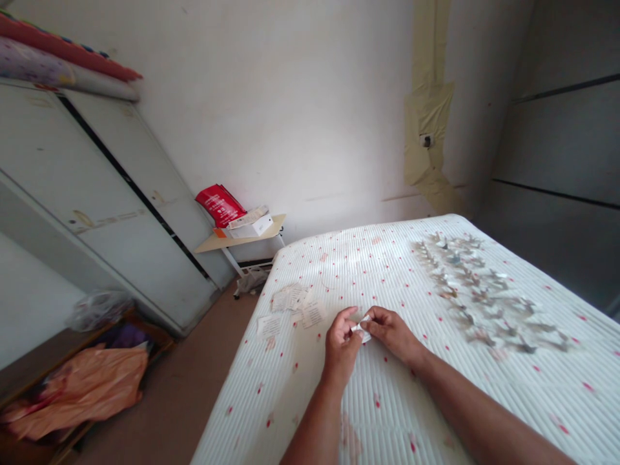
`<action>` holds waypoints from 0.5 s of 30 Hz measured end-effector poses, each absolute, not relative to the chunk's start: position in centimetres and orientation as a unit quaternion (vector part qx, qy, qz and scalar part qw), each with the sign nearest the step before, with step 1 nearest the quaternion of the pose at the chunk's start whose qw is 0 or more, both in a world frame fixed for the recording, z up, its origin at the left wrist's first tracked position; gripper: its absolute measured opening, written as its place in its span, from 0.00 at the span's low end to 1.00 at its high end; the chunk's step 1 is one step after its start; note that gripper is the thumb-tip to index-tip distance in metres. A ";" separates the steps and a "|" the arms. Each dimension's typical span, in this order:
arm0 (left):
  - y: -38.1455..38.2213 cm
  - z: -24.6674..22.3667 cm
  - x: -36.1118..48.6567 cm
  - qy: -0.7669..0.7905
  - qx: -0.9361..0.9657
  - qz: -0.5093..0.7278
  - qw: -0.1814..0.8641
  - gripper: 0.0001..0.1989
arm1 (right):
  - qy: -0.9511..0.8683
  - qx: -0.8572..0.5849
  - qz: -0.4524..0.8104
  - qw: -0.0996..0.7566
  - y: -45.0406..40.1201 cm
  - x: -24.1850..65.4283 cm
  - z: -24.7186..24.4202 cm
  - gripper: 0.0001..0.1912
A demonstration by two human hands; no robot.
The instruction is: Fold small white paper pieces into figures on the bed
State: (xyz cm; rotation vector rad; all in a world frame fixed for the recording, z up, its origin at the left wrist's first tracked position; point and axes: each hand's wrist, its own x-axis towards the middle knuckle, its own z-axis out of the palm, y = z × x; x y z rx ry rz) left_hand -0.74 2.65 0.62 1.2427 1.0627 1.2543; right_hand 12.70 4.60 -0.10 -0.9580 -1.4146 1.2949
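Observation:
Between my two hands is a small folded piece of white paper [362, 327], held above the bed. My left hand [343, 341] pinches its left side between thumb and fingers. The thumb and fingers of my right hand [390, 330] close on its right side. Several flat squares of printed paper [312, 314] lie loosely overlapped to the left, beyond my left hand. Many small folded paper figures [479, 294] with pointed ends stand in rows on the right part of the bed.
The bed [300, 413] has a white ribbed cover with red dots. Beyond its left corner, a small table [208, 244] holds a red bag [220, 205] and a white box [256, 225]. Cabinets [111, 174] stand at left, near an orange cloth or bag [92, 387].

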 end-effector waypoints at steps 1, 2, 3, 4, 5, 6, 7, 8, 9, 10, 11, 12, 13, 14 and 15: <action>2.6 0.6 -0.7 0.444 0.515 0.520 0.517 0.24 | -0.570 -0.393 0.539 0.480 4.7 12.7 -0.1 0.15; 2.6 0.7 -0.7 0.445 0.515 0.518 0.518 0.24 | -0.564 -0.394 0.544 0.481 4.7 12.8 -0.1 0.15; 2.6 0.7 -0.7 0.448 0.515 0.517 0.517 0.25 | -0.563 -0.394 0.546 0.480 4.8 12.9 0.0 0.16; 2.6 0.6 -0.7 0.449 0.517 0.516 0.515 0.25 | -0.566 -0.392 0.546 0.477 4.8 13.0 0.0 0.16; 2.6 0.6 -0.7 0.451 0.519 0.516 0.511 0.26 | -0.572 -0.391 0.545 0.472 4.8 13.0 0.0 0.15; 2.6 0.6 -0.7 0.452 0.522 0.515 0.508 0.26 | -0.581 -0.391 0.543 0.463 4.8 13.1 0.0 0.15; 2.6 0.5 -0.7 0.453 0.523 0.516 0.505 0.26 | -0.589 -0.393 0.541 0.453 4.8 13.2 0.0 0.15; 2.6 0.5 -0.7 0.454 0.525 0.515 0.503 0.26 | -0.596 -0.397 0.539 0.444 4.8 13.3 0.1 0.16; 2.6 0.4 -0.7 0.453 0.527 0.514 0.502 0.26 | -0.600 -0.401 0.536 0.439 4.8 13.3 0.1 0.16; 2.6 0.3 -0.7 0.452 0.529 0.513 0.503 0.26 | -0.602 -0.405 0.532 0.437 4.8 13.3 0.1 0.17; 2.7 0.3 -0.8 0.450 0.531 0.510 0.505 0.27 | -0.603 -0.407 0.528 0.438 4.7 13.3 0.1 0.17; 2.7 0.3 -0.8 0.447 0.533 0.508 0.508 0.27 | -0.603 -0.409 0.525 0.441 4.7 13.3 0.1 0.18; 2.7 0.2 -0.8 0.445 0.533 0.505 0.512 0.28 | -0.602 -0.411 0.520 0.445 4.7 13.3 0.0 0.18; 2.8 0.2 -0.8 0.445 0.532 0.502 0.517 0.29 | -0.603 -0.414 0.515 0.448 4.8 13.3 0.0 0.18; 2.8 0.3 -0.8 0.446 0.530 0.499 0.521 0.29 | -0.603 -0.418 0.509 0.450 4.8 13.3 -0.1 0.18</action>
